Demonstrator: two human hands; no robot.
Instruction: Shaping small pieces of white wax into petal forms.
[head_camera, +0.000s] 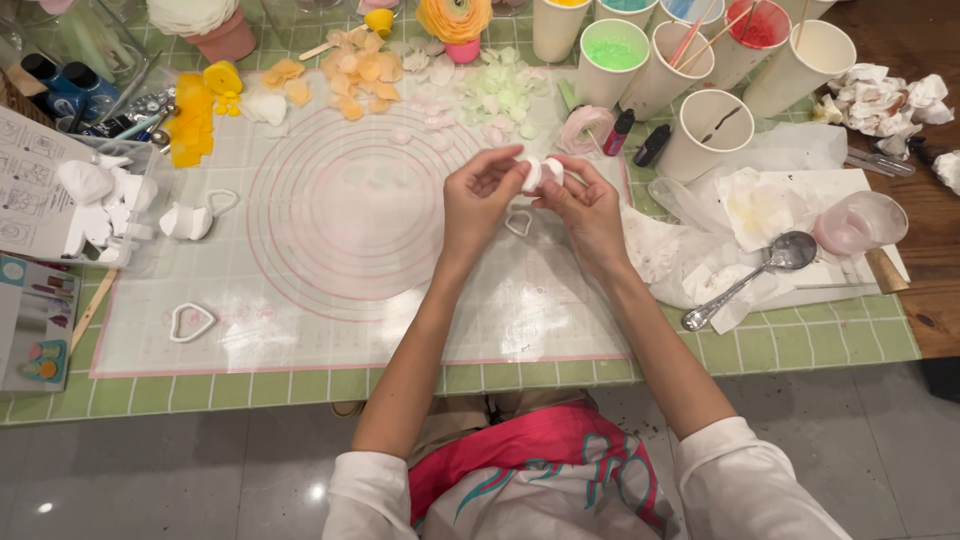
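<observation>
We are pinching and shaping a small white clay piece (541, 173) between both hands, the left hand (480, 198) and right hand (585, 205) meeting above the translucent mat (330, 215) on the tabletop (800, 345), fingers (512, 170) of both closing on it. It is looking soft, pale and rounded, petal-like; next, we are judging, gentle thinning without tearing, near the small heart cutter (518, 223)

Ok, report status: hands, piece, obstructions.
Left hand and right hand both pinching small white clay piece. Held above translucent silicone mat. Small heart-shaped cutter beneath.
</observation>
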